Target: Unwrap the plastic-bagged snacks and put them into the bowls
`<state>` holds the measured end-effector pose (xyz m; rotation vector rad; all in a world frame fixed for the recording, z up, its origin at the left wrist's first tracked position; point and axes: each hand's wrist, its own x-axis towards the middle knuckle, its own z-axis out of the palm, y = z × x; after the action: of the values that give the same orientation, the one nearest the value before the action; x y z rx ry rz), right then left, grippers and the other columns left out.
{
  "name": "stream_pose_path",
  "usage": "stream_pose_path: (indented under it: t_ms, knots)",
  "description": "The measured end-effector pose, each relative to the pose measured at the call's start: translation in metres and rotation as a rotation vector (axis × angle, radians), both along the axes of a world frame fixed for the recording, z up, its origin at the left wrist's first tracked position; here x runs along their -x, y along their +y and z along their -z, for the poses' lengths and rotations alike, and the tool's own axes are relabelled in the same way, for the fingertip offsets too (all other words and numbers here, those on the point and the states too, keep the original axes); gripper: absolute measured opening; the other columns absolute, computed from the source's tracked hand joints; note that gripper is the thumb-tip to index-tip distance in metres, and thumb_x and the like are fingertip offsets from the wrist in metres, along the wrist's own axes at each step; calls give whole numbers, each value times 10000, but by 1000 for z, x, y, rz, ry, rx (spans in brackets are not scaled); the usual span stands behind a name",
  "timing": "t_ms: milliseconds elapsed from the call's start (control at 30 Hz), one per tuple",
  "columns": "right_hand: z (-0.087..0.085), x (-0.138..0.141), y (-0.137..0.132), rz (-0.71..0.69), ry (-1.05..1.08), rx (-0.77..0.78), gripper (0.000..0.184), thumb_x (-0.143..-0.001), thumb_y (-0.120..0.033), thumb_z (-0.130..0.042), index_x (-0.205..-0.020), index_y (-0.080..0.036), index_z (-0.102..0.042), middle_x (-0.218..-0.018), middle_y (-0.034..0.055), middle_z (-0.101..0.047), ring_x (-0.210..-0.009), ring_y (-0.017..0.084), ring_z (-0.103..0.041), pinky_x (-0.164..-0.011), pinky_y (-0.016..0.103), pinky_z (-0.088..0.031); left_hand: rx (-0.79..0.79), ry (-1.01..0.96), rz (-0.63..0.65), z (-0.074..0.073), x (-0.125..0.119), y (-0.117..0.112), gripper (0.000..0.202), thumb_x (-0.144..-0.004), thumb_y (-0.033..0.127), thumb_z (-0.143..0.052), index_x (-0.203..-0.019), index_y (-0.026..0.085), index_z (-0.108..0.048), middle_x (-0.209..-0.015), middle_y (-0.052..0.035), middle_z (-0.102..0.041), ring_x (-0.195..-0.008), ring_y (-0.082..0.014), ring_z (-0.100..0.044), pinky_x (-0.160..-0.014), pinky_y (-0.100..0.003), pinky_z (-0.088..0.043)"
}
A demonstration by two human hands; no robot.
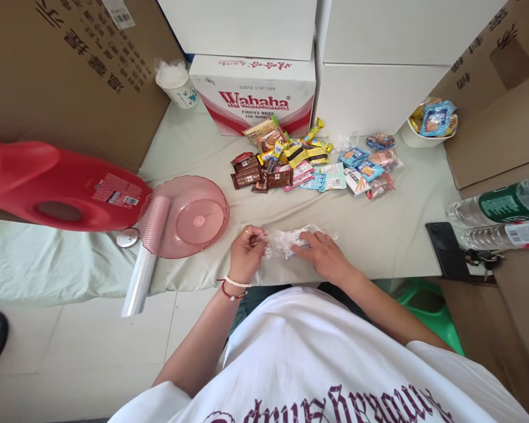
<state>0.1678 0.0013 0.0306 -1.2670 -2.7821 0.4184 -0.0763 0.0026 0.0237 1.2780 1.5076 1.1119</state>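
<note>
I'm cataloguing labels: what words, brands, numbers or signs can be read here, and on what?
"Wahaha®" on the red-and-white carton.
"PURIFIED WATER FOR DRINK…", below that; ending unclear.
"温馨提示" on the left cardboard box.
Too small or blurred: other print on both, plus the right cardboard box, snack wrappers, clear-wrapped packet, red jug and bottles.
Lettering on the white shirt is too ornate and cut off to read.

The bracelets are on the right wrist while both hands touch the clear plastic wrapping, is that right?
Not quite: in the head view, the bracelets are on the wrist of the left hand, while it and the right hand touch the clear plastic wrapping.
</note>
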Motion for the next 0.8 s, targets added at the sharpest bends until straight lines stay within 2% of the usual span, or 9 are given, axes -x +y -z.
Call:
stream_pose_path:
  t_ms: [67,133,267,333,400,500,600,667,800]
  knots:
    - [3,1,-1,12,61,14,650,-922,7,-483,-1445,-352,-625,-1483,103,-543,-1139,299,-547,-942,452,-509,-56,30,107,-10,-21,2,60,-833,209,-587,-871,214,-633,-932,-27,-680,-784,-154,-662,-721,-294,-575]
    - [8,-2,-4,33,152,29,616,-938,-12,-475,-1467,-298,-610,-1538,130,-508,-1202,308,-541,-999,485,-518,-121,130,236,-13,-42,5,174,-876,194,-549,-946,215,-707,-1071,-71,-730,-989,-201,-702,-905,-368,-598]
    - [17,-26,-15,30,408,100,466,-987,-106,-494,-1408,-236,-646,-1553,141,-521,-1314,291,-535,-1104,512,-508,-210,454,372,-3,-69,2,357,-935,145,-460,-1170,194,-725,-1360,-125,-697,-1280,-269,-628,-1131,-522,-514]
    - [21,-41,-20,152,544,146,372,-1030,-192,-481,-1343,-255,-672,-1439,126,-614,-1268,259,-594,-1074,478,-542,-269,612,409,7,-75,-6,402,-924,129,-479,-1256,180,-700,-1454,-140,-645,-1330,-298,-588,-1147,-554,-496]
    - [26,-52,-22,408,606,138,346,-1058,-298,-474,-1353,-254,-649,-1343,133,-644,-1161,243,-649,-1002,447,-582,-323,724,427,14,-78,-14,460,-903,109,-501,-1325,174,-672,-1501,-138,-613,-1341,-311,-573,-1147,-547,-491]
    - [32,-55,-15,696,478,37,457,-1025,-431,-542,-1411,-195,-602,-1329,187,-590,-1173,307,-609,-1010,509,-562,-352,835,416,18,-82,-24,479,-923,105,-486,-1368,169,-652,-1509,-131,-612,-1328,-313,-573,-1097,-520,-505]
    - [35,-44,-1,704,329,-3,473,-983,-432,-608,-1370,-162,-642,-1345,210,-563,-1236,362,-527,-1073,559,-494,-332,897,392,15,-82,-26,456,-953,123,-478,-1361,192,-668,-1501,-118,-627,-1309,-331,-566,-1021,-527,-502]
    - [35,-37,9,676,316,19,368,-947,-383,-657,-1253,-184,-705,-1368,197,-565,-1233,359,-516,-1078,555,-477,-311,916,377,12,-79,-26,449,-957,135,-491,-1347,234,-688,-1490,-93,-642,-1294,-347,-557,-987,-542,-482]
    - [32,-38,24,614,551,172,155,-905,-345,-655,-973,-214,-702,-1232,119,-670,-1179,283,-586,-1067,490,-478,-298,916,356,10,-72,-28,443,-953,133,-503,-1313,287,-711,-1493,-44,-646,-1297,-358,-535,-959,-542,-440]
